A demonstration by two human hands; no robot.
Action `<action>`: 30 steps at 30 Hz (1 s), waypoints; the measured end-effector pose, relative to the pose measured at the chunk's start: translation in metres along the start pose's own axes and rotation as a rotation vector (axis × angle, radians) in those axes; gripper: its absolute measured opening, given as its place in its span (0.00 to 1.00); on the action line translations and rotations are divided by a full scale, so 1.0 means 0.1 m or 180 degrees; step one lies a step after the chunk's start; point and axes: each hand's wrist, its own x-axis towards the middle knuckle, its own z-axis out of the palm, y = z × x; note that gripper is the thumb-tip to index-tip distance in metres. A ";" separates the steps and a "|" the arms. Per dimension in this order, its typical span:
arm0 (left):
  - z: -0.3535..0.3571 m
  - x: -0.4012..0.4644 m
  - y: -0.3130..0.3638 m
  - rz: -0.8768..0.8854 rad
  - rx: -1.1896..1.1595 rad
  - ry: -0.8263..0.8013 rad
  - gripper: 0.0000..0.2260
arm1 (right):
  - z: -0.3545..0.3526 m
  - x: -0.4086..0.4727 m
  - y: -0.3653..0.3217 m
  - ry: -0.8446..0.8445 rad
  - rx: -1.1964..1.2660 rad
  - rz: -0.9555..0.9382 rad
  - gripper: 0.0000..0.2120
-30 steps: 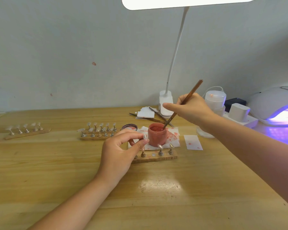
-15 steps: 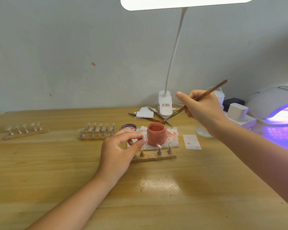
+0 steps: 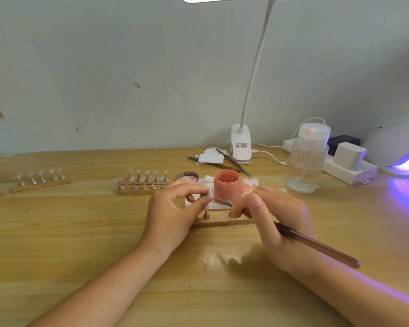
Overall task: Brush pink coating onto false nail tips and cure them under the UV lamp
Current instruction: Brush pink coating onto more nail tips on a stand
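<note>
My left hand (image 3: 175, 213) pinches a small nail tip stand (image 3: 209, 193) between thumb and forefinger, just left of the open pink jar (image 3: 227, 185). My right hand (image 3: 274, 215) grips a brown brush (image 3: 316, 246); its tip points left toward the held nail tip, in front of the jar. Under both hands lies a wooden holder strip (image 3: 222, 220) with a few metal pegs. The UV lamp (image 3: 401, 147) glows purple at the far right edge.
Two more wooden strips of nail tips (image 3: 142, 182) (image 3: 43, 179) sit to the left. A clear pump bottle (image 3: 307, 159), a white power strip (image 3: 350, 166), a desk lamp base (image 3: 240, 147), spare brushes (image 3: 227, 161) and stained paper (image 3: 250, 182) stand behind the jar.
My right hand came down from above the jar and swung the brush round, so its tip now points at the nail tip in my left hand. The left hand barely moved.
</note>
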 end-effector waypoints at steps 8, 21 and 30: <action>0.00 -0.01 0.00 0.0010 -0.0039 -0.0068 0.09 | 0.05 -0.02 0.04 0.0019 -0.0099 -0.0018 0.26; 0.02 0.00 -0.01 0.0071 -0.0088 -0.0082 0.10 | 0.06 -0.04 0.02 0.0084 -0.0266 -0.0047 0.22; 0.02 -0.01 -0.01 0.0165 -0.0013 -0.0042 0.09 | 0.08 -0.04 0.03 0.0076 -0.0357 -0.0072 0.22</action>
